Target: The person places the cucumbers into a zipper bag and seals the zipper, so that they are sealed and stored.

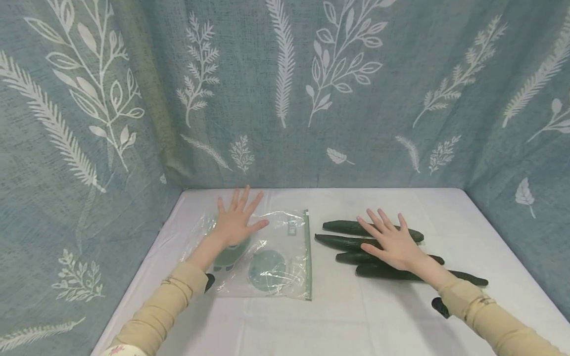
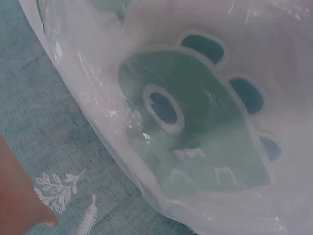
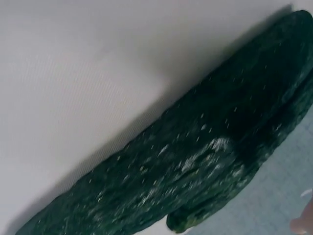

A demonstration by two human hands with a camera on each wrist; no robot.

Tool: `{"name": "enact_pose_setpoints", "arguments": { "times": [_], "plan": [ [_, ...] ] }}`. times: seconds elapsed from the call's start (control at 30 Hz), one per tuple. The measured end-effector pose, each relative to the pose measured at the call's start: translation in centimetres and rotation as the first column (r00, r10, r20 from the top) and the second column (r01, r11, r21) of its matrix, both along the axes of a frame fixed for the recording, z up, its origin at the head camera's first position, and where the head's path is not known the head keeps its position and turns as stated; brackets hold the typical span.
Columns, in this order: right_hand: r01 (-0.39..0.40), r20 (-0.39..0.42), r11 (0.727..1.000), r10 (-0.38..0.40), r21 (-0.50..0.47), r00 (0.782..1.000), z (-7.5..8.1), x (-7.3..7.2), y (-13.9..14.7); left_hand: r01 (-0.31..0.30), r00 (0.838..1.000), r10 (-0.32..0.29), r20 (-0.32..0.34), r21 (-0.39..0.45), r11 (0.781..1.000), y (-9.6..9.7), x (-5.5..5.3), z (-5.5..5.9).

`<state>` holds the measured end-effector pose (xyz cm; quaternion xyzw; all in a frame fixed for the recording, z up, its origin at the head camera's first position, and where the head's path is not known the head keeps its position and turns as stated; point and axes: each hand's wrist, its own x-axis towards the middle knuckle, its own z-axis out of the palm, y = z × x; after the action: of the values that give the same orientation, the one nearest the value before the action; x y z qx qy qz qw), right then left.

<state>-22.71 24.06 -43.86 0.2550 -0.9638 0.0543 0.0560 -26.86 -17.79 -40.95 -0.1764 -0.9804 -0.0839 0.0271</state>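
My left hand [image 1: 233,225] is spread out over a clear plastic zip bag [image 1: 282,252], its fingers straight and apart. Green cartoon prints show on the bag, and a green strip runs down its right edge. In the left wrist view the printed bag [image 2: 195,127] fills most of the picture. My right hand [image 1: 394,242], also spread, is over several dark green cucumbers [image 1: 338,242] that lie side by side. Close up, the right wrist view has the bumpy skin of a cucumber [image 3: 161,161]. Neither hand holds anything; whether they touch what is beneath cannot be told.
A white cloth [image 1: 334,326] covers the table. Blue-green curtains [image 1: 267,148] with white leaf prints hang behind the table and at both sides. Beige sleeves cover both forearms, with a dark object [image 1: 440,307] under the right wrist.
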Motion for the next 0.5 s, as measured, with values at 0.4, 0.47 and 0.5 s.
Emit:
{"name": "enact_pose_setpoints", "arguments": {
  "times": [0.4,0.47,0.5],
  "plan": [
    [-0.108,0.011,0.993,0.108,-0.051,0.994,-0.4,1.0,-2.5,0.091,0.995,-0.091,-0.043,-0.001,0.996,1.3,0.7,-0.6],
    [-0.134,0.013,0.989,0.135,-0.058,0.991,-0.6,1.2,-2.9,0.105,0.994,-0.105,-0.042,-0.01,0.994,1.5,0.9,-0.8],
    [-0.148,0.011,0.987,0.149,-0.062,0.989,-0.7,1.2,-3.2,0.115,0.992,-0.115,-0.042,-0.006,0.993,1.7,1.0,-0.8]
  ]
}}
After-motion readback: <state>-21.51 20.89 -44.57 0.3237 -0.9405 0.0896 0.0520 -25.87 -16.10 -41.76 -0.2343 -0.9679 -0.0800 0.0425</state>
